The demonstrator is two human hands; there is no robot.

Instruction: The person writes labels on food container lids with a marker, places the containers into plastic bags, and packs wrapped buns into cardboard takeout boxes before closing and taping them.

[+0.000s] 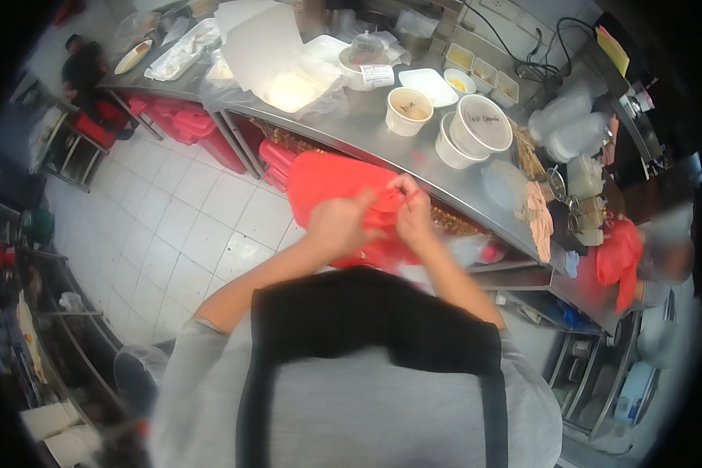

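Note:
A bright red plastic bag [320, 178] hangs in front of my body, by the edge of the steel counter. My left hand [342, 226] lies against the bag, blurred, with its thumb and fingers apart at the bag's upper part. Close beside it on the right, my right hand [412, 210] pinches the top of the bag, its fingers bent together. On the counter behind stand a small lidded tub [409, 109] with writing and a larger tub with a marked lid [482, 123].
The steel counter [343, 132] runs across, with a white tray [187, 51], paper sheets [261, 35] and several containers. Red bins [203, 136] stand beneath it. Another person [86, 70] is at the far left. Shelving [593, 382] stands at lower right.

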